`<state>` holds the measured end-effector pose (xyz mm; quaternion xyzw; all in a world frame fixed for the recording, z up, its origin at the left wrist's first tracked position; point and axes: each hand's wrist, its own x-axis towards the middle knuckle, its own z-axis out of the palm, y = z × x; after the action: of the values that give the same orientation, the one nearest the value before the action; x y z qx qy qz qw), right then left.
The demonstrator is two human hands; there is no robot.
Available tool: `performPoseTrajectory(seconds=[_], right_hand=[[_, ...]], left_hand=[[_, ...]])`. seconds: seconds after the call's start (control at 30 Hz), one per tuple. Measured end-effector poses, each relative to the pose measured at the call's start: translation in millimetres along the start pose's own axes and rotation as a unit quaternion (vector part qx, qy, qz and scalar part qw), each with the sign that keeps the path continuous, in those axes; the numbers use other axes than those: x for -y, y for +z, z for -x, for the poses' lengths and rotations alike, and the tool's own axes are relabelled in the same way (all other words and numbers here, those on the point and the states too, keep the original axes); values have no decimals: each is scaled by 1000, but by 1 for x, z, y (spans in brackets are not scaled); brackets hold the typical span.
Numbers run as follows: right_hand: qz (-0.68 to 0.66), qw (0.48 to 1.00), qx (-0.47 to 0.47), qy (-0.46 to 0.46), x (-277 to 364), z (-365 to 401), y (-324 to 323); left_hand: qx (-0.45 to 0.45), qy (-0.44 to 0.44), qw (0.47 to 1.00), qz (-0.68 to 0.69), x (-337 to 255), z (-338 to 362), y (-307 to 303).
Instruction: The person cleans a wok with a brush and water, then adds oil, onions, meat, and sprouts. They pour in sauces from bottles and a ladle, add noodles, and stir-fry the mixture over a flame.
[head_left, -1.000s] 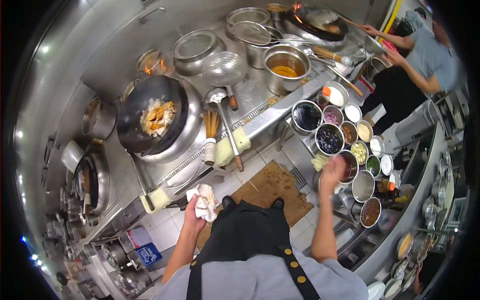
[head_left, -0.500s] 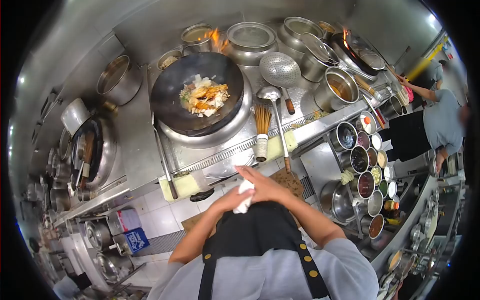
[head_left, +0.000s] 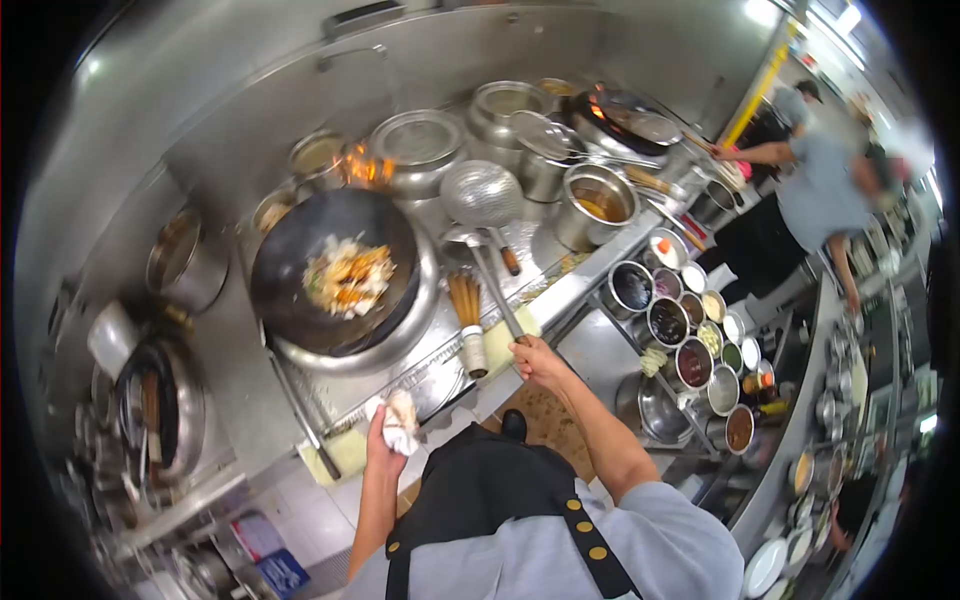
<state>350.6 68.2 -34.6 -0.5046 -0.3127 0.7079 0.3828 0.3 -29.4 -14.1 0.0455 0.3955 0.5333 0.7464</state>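
My left hand [head_left: 380, 455] is closed on a crumpled white cloth [head_left: 402, 432] at the stove's front edge. My right hand [head_left: 541, 362] grips the handle end of a metal ladle [head_left: 493, 278], whose bowl lies on the stovetop right of the wok. The black wok [head_left: 287, 318] sits on its burner ring, holding a heap of white and orange-brown food [head_left: 350, 278]. Between wok and ladle stands a bamboo brush [head_left: 467, 318] with a wrapped handle. A perforated skimmer [head_left: 482, 194] rests behind the ladle. Left of the wok, a long-handled utensil [head_left: 297, 408] leans over the edge.
Flames [head_left: 366, 165] rise behind the wok near lidded pots [head_left: 418, 140]. To the right are an oil pot [head_left: 600, 204] and a rack of sauce containers [head_left: 670, 322]. A co-worker [head_left: 822, 190] stands farther right at another wok. Yellowish towels [head_left: 338, 455] line the stove's front edge.
My hands, together around the cloth before, have parted. The left has moved left with the cloth; the right has reached forward and taken hold of the ladle handle. The view has turned.
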Motion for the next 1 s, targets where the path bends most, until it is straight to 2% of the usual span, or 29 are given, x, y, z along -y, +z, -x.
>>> performPoseTrajectory(seconds=[0.03, 0.1, 0.13, 0.2, 0.27, 0.33, 0.4, 0.47, 0.53, 0.6, 0.8, 0.87, 0.93, 0.97, 1.0], right_hand=[[-13, 1000, -16, -13, 8, 18, 1], [-201, 976, 77, -16, 22, 59, 10], [-244, 964, 98, -36, 20, 76, 5], [-249, 954, 126, -109, 30, 89, -5], [-186, 959, 138, -162, 90, 96, -22], [-215, 969, 24, -120, 135, 76, -66], [-163, 977, 1, -134, 166, 51, -115], [-131, 980, -87, -120, 193, 41, -142], [69, 976, -183, -100, 205, 40, -163], [178, 948, -252, -72, 208, 38, -183], [205, 944, -256, -29, 215, 14, -204], [193, 948, -250, -27, 221, 7, -209], [62, 985, -161, 13, 230, 6, -214], [-71, 985, -157, 26, 235, 12, -209], [-71, 985, -157, 26, 236, 15, -207]], left_hand=[[-1, -3, 1000, -16, 0, 1, 3], [5, -2, 999, -44, -1, -5, 0], [-9, 7, 998, -65, -2, -5, 1], [22, 4, 998, -53, -6, -8, -3], [31, -6, 997, -69, -5, -9, 4], [8, 2, 997, -71, 0, -15, 19], [7, 3, 997, -73, 5, -15, 38], [-16, 11, 996, -92, 9, -17, 42], [10, -4, 996, -93, 12, -19, 36], [-25, 16, 998, -51, 20, -19, 37], [-20, 10, 998, -60, 26, -23, 21], [-30, 15, 997, -69, 22, -17, 33], [-53, 35, 996, -61, 18, -13, 47], [-53, 35, 996, -61, 16, -13, 51], [-52, 37, 996, -56, 14, -13, 53]])
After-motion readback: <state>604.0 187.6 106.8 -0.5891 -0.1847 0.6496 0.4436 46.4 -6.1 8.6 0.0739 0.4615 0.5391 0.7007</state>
